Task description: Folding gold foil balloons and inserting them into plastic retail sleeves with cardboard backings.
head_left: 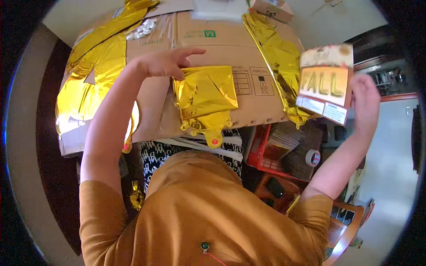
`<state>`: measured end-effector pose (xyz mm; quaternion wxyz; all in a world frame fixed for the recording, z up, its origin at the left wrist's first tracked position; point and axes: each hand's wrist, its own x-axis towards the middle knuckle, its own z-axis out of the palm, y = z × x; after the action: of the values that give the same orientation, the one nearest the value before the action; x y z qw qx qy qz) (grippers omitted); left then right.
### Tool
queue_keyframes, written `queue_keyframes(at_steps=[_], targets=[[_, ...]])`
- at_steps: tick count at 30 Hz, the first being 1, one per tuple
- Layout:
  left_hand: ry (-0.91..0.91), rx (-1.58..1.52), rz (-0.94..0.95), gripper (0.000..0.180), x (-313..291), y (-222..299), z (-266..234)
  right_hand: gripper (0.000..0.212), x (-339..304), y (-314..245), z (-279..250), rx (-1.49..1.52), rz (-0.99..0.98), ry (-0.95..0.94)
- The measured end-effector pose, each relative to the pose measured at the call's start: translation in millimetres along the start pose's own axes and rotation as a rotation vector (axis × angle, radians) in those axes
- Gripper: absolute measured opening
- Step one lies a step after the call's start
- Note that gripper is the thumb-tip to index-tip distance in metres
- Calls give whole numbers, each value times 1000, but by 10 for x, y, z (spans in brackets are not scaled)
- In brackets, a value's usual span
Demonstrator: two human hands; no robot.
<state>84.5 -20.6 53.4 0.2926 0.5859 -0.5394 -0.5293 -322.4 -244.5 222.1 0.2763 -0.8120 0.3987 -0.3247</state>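
My left hand (162, 63) is at the upper left corner of a folded gold foil balloon (206, 88), its index finger stretched out and its thumb on or just over the foil. This balloon is folded into a near square, with its tabbed end hanging over the cardboard's near edge. Off to the right, my right hand (366, 95) is closed on the right edge of a printed card (326, 82), held up and tilted. The card shows large gold letters on an orange panel and looks slightly blurred.
Flattened cardboard (151, 97) covers the work surface. Unfolded gold foil balloons lie at left (100, 66) and right (275, 57). Small whitish pieces (144, 29) sit at the back left. Below right stand a red crate (259, 153) of stacked packets and a tape roll (313, 158).
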Motion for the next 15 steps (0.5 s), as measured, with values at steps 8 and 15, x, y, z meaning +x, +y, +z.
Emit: queue_keyframes(at_steps=[8, 15], targets=[[-75, -131, 136, 95, -409, 323, 304, 13, 155, -371, 2312, -158, -250, -420], [16, -200, 147, 96, -732, 311, 298, 25, 226, 99, 2721, 211, -420, -620]])
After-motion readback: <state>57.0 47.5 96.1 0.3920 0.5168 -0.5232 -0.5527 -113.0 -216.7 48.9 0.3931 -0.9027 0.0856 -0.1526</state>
